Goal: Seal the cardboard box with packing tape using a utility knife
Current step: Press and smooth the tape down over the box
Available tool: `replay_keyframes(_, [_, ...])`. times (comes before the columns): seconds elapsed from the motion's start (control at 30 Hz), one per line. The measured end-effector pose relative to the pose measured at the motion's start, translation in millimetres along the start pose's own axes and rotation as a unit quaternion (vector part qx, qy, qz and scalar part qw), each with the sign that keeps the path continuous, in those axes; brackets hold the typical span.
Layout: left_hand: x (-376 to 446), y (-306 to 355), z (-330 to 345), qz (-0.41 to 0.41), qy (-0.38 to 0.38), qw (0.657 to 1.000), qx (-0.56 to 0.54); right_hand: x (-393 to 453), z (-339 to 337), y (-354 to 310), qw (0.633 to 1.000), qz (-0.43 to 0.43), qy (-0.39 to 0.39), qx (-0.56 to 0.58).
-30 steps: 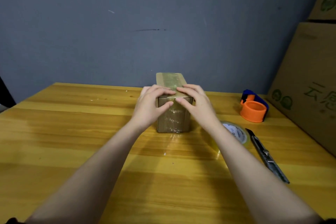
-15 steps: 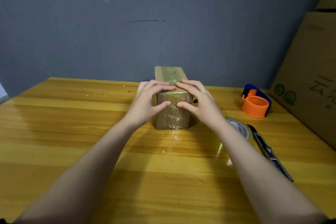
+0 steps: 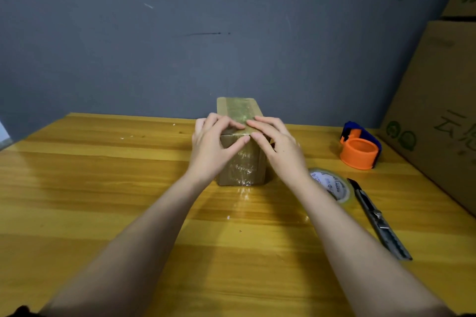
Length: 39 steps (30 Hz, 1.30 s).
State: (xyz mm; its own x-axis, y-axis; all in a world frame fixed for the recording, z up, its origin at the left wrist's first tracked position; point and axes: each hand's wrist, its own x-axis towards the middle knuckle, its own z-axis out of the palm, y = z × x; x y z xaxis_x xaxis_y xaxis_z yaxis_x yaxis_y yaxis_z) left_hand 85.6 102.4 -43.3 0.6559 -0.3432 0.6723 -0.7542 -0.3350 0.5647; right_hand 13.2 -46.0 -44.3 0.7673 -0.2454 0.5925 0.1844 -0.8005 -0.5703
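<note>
Against the grey wall, the cardboard box (image 3: 240, 159) stood mid-table (image 3: 103, 188). Left hand (image 3: 213, 148) and right hand (image 3: 279, 147) pressed nearly straight fingers (image 3: 231, 123) over its near top edge, gripping nothing, probably smoothing tape (image 3: 238, 110); the utility knife (image 3: 377, 217) lay aside, right.

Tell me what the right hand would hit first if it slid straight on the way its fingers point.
Probably the left hand: the right hand lies on the cardboard box with fingers aimed leftward, their tips almost meeting the left fingertips over the taped top edge. Depth is uncertain.
</note>
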Motion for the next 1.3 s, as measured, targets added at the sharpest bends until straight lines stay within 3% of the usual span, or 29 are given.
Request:
replay_keyframes(0.7, [-6.8,-0.2,-8.9,0.020,-0.070,0.994,0.083,-4.1,-10.6,2.5,0.986,-0.036,-0.099,-0.126])
replay_keyframes(0.9, [-2.2,5.2,-5.2,-0.021,-0.031,0.999,0.011,-3.6,-1.2,-4.5,1.000,0.018,-0.015,0.014])
replay_keyframes(1.0, [-2.1,5.0,0.8,-0.025,-0.007,1.000,0.009,-4.4,3.2,-6.9,1.000,0.025,0.019,-0.001])
replay_keyframes(1.3, [-3.3,0.4,-0.5,-0.002,-0.010,1.000,0.013,-6.0,-2.4,-2.6,0.997,-0.006,-0.021,-0.078])
